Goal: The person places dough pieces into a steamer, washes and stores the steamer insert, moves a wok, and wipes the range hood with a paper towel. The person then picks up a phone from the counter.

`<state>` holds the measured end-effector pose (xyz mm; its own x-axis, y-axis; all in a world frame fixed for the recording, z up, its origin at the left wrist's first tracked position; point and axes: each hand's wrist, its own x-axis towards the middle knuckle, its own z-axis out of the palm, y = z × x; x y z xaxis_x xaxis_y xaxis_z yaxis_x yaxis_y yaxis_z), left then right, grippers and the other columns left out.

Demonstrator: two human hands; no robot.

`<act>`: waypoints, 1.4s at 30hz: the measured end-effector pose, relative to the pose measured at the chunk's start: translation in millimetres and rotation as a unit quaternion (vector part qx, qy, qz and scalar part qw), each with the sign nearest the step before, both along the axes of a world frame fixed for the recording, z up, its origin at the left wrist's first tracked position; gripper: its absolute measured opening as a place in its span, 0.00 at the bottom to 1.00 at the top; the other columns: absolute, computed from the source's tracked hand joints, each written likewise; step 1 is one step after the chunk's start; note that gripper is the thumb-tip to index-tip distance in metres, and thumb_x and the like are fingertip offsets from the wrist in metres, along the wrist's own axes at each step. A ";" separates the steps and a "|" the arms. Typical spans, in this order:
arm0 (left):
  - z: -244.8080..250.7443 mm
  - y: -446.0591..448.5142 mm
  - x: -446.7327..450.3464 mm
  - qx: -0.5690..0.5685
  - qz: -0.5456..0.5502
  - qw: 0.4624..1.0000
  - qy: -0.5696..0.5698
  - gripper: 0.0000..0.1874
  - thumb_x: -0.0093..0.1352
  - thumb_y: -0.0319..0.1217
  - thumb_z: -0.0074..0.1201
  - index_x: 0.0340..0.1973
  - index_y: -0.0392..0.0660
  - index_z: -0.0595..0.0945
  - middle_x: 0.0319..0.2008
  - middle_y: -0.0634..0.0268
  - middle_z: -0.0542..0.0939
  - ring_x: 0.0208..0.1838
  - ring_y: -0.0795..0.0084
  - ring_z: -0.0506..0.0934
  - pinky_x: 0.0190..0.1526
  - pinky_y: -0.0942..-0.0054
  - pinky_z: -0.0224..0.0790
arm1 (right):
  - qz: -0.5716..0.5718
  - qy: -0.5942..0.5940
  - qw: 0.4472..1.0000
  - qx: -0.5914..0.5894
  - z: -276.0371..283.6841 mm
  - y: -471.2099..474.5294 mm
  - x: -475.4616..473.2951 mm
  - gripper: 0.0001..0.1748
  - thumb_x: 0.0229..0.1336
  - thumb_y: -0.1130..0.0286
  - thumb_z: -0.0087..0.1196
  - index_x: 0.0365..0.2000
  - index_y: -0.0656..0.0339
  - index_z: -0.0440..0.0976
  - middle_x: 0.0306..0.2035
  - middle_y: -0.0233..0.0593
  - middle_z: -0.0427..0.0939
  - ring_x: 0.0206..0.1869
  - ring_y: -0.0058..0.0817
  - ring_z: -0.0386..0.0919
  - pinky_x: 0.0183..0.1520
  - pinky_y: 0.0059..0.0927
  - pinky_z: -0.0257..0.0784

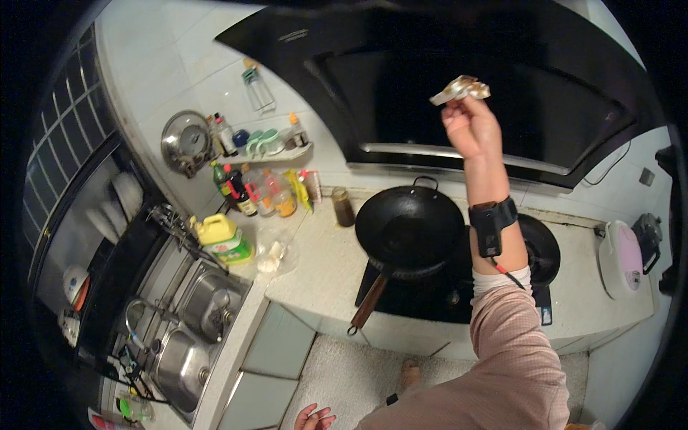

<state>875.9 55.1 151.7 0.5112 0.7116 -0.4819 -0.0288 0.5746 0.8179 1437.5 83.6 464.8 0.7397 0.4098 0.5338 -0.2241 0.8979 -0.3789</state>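
My right hand (473, 123) is raised in front of the black range hood (398, 102). Pinched between its thumb and fingers is a crumpled, whitish wad (461, 89) with brown stains; whether it is tissue, paper or film I cannot tell. A black device (490, 228) with a cable is strapped around the right wrist. Below the hood, a black wok (408, 226) with a wooden handle (371, 303) sits on the black gas stove (430, 301). My left hand (314, 418) hangs low at the bottom edge, partly cut off, fingers loosely apart and holding nothing visible.
A second dark pan (543, 252) stands partly behind my forearm. Right of it is a rice cooker (621, 260). A brown jar (342, 207), sauce bottles (244, 193), a yellow jug (223, 239) and a plastic bag (272, 257) line the left counter, near a double steel sink (185, 357).
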 end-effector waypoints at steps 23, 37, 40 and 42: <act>-47.7 -265.3 -344.4 -0.004 0.648 0.761 -0.001 0.22 0.66 0.34 0.50 0.53 0.41 0.69 0.45 0.48 0.77 0.40 0.60 0.79 0.47 0.64 0.70 | 0.692 -0.237 0.584 -0.352 -259.8 137.9 -824.6 0.11 0.57 0.74 0.48 0.41 0.61 0.70 0.36 0.31 0.76 0.34 0.17 0.72 0.32 0.17 0.63; -39.7 -334.2 -508.6 -0.029 0.877 0.479 0.000 0.19 0.66 0.35 0.49 0.52 0.44 0.70 0.45 0.51 0.77 0.40 0.62 0.80 0.45 0.67 0.69 | 0.808 -0.475 0.257 -0.236 -316.8 -28.4 -1286.0 0.06 0.54 0.71 0.53 0.28 0.63 0.75 0.24 0.28 0.76 0.25 0.13 0.70 0.26 0.13 0.58; -48.9 -354.7 -527.4 -0.031 0.911 0.410 -0.028 0.19 0.67 0.35 0.48 0.52 0.43 0.69 0.46 0.52 0.77 0.40 0.63 0.79 0.45 0.68 0.69 | 0.806 -0.502 0.219 -0.224 -328.4 -80.7 -1365.6 0.06 0.54 0.70 0.53 0.28 0.62 0.75 0.24 0.27 0.75 0.24 0.12 0.70 0.23 0.13 0.56; -55.9 -370.3 -548.0 -0.047 0.932 0.357 -0.039 0.19 0.67 0.34 0.48 0.52 0.42 0.70 0.45 0.52 0.78 0.41 0.65 0.80 0.45 0.69 0.68 | 0.802 -0.517 0.207 -0.215 -337.7 -108.9 -1417.7 0.06 0.53 0.70 0.53 0.28 0.62 0.74 0.24 0.27 0.75 0.23 0.12 0.69 0.23 0.13 0.56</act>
<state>327.9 -315.2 95.7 -0.7942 -0.1666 -0.5844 -0.4532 -0.4785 0.7521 19.9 -25.2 127.2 -0.9512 -0.1409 -0.2744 0.2974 -0.1837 -0.9369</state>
